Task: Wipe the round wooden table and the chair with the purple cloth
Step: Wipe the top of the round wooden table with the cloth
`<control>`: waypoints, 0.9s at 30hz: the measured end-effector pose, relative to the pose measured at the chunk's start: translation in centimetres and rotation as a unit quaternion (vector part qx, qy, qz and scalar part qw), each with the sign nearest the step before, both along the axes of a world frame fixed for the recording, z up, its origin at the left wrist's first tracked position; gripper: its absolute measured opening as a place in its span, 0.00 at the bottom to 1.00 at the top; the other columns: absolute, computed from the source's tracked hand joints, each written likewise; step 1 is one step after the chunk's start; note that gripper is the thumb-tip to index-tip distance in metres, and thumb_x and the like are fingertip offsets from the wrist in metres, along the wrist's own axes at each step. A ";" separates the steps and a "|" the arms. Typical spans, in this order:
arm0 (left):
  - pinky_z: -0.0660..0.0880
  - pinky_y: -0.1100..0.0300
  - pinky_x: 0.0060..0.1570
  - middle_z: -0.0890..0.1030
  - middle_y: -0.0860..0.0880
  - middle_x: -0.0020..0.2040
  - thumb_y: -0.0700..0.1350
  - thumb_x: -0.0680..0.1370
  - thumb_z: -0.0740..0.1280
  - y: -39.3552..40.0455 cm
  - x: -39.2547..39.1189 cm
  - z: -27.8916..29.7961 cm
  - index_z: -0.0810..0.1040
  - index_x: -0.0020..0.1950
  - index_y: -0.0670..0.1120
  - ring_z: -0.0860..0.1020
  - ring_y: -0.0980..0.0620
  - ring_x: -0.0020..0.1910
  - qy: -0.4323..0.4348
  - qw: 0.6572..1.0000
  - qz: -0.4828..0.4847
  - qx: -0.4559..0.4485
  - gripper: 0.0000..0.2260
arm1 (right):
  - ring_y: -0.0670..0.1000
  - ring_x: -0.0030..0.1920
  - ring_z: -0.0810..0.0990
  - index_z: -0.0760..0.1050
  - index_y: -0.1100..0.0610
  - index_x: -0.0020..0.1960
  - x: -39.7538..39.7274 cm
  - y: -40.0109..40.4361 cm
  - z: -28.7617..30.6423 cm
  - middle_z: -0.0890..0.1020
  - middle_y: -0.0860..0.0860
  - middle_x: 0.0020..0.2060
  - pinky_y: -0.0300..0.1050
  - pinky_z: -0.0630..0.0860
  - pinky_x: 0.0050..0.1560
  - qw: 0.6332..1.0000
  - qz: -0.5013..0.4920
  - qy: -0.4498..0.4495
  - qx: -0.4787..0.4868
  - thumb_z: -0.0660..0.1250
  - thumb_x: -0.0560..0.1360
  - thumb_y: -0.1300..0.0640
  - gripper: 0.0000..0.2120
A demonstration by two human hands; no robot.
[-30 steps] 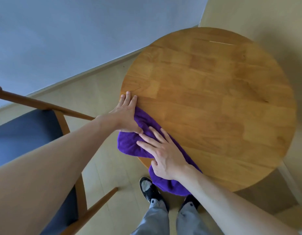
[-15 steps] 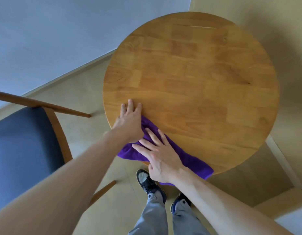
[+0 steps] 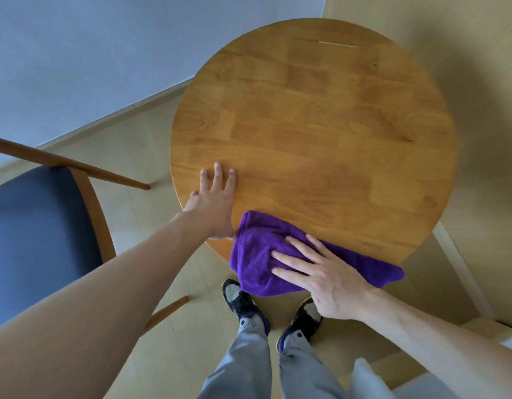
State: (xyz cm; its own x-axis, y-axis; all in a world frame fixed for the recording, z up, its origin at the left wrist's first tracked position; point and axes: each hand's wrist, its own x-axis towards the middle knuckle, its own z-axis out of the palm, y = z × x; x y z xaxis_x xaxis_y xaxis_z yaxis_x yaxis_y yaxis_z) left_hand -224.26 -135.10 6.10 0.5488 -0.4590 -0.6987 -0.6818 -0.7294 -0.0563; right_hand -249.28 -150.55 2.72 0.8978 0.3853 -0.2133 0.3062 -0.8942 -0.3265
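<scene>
The round wooden table [image 3: 321, 125] fills the upper middle of the view. The purple cloth [image 3: 257, 254] lies bunched on its near edge and hangs partly over the rim. My right hand [image 3: 321, 275] presses flat on the cloth with fingers spread. My left hand [image 3: 214, 200] rests flat on the bare tabletop at the near left edge, its thumb side touching the cloth's left end. The chair [image 3: 41, 234], with a dark blue seat and wooden arms, stands at the left beside the table.
My two legs in grey trousers [image 3: 266, 355] and dark shoes stand just below the table's near edge. A pale wall [image 3: 105, 38] runs behind at the left. Light floor [image 3: 139, 145] shows between chair and table. A white object [image 3: 367, 378] sits at the bottom right.
The cloth and my right hand have slid right along the near edge of the table. My left hand has come off the cloth onto bare wood. The view has shifted slightly.
</scene>
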 end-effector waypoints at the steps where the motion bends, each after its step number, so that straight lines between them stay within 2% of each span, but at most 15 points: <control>1: 0.65 0.39 0.73 0.32 0.43 0.81 0.57 0.69 0.80 -0.2 0.0 0.0 0.31 0.82 0.47 0.39 0.34 0.81 -0.003 1.000 0.001 -0.003 0.63 | 0.61 0.82 0.53 0.64 0.51 0.80 0.9 0.8 0.2 0.59 0.51 0.82 0.65 0.53 0.79 1.000 -0.007 0.006 0.008 0.66 0.70 0.64 0.39; 4: 0.68 0.40 0.72 0.33 0.42 0.82 0.43 0.75 0.73 -0.1 0.2 0.2 0.33 0.82 0.47 0.41 0.34 0.81 -0.014 1.000 -0.002 -0.014 0.53 | 0.60 0.83 0.49 0.60 0.51 0.81 4.0 4.6 0.3 0.57 0.51 0.82 0.65 0.46 0.80 0.997 -0.048 0.029 0.053 0.66 0.70 0.64 0.40; 6: 0.70 0.43 0.70 0.34 0.43 0.82 0.39 0.76 0.70 0.2 0.4 0.3 0.34 0.82 0.48 0.41 0.36 0.82 -0.023 0.999 -0.007 -0.023 0.50 | 0.60 0.83 0.47 0.59 0.51 0.82 5.0 6.5 0.2 0.57 0.51 0.83 0.65 0.43 0.80 0.994 -0.084 0.033 0.064 0.65 0.72 0.63 0.39; 10: 0.73 0.45 0.67 0.34 0.45 0.83 0.45 0.75 0.74 0.5 0.2 0.4 0.34 0.83 0.49 0.42 0.37 0.82 -0.021 0.999 -0.009 -0.023 0.53 | 0.59 0.83 0.48 0.60 0.50 0.81 2.9 6.0 -0.5 0.57 0.49 0.83 0.64 0.47 0.80 0.996 -0.078 0.000 0.052 0.65 0.72 0.63 0.39; 14: 0.70 0.42 0.70 0.34 0.46 0.82 0.58 0.65 0.82 0.4 0.2 0.4 0.33 0.82 0.50 0.41 0.38 0.82 -0.012 1.000 -0.002 -0.009 0.66 | 0.59 0.82 0.53 0.65 0.51 0.80 -1.1 1.5 -1.0 0.59 0.50 0.82 0.64 0.55 0.79 0.999 -0.035 -0.010 0.012 0.67 0.70 0.64 0.39; 18: 0.71 0.41 0.69 0.34 0.45 0.82 0.60 0.62 0.83 0.1 0.0 0.3 0.32 0.82 0.51 0.42 0.38 0.82 -0.026 1.000 -0.004 -0.003 0.68 | 0.60 0.82 0.53 0.65 0.52 0.79 -3.6 -0.8 -0.1 0.59 0.52 0.82 0.64 0.56 0.79 0.999 -0.038 0.011 -0.005 0.68 0.70 0.66 0.39; 21: 0.71 0.42 0.68 0.35 0.44 0.83 0.57 0.63 0.84 -0.3 -0.3 0.3 0.33 0.82 0.49 0.43 0.36 0.82 -0.032 0.999 0.000 0.004 0.68 | 0.61 0.82 0.52 0.65 0.52 0.80 -2.3 0.8 0.6 0.59 0.52 0.82 0.64 0.53 0.80 0.997 -0.065 0.036 0.027 0.67 0.70 0.67 0.39; 23: 0.74 0.43 0.66 0.35 0.42 0.82 0.54 0.67 0.83 -0.6 -0.6 0.3 0.34 0.82 0.47 0.43 0.35 0.82 -0.037 0.999 0.004 0.000 0.64 | 0.59 0.83 0.47 0.62 0.51 0.81 -0.1 2.8 0.6 0.56 0.50 0.83 0.63 0.47 0.81 0.993 -0.088 0.048 0.061 0.66 0.71 0.68 0.40; 25: 0.76 0.44 0.62 0.36 0.41 0.83 0.46 0.75 0.76 -0.7 -0.8 0.1 0.36 0.82 0.46 0.43 0.35 0.82 -0.048 0.999 0.004 -0.014 0.54 | 0.57 0.83 0.45 0.61 0.51 0.81 2.2 4.8 0.7 0.54 0.49 0.83 0.62 0.43 0.81 0.988 -0.111 0.055 0.089 0.64 0.73 0.68 0.39; 27: 0.77 0.44 0.61 0.37 0.42 0.83 0.42 0.78 0.70 -0.3 -0.5 0.0 0.36 0.83 0.46 0.43 0.36 0.82 -0.059 0.998 -0.001 -0.027 0.47 | 0.57 0.83 0.44 0.61 0.51 0.81 3.6 6.2 0.6 0.55 0.49 0.83 0.61 0.42 0.81 0.986 -0.130 0.043 0.099 0.63 0.74 0.67 0.37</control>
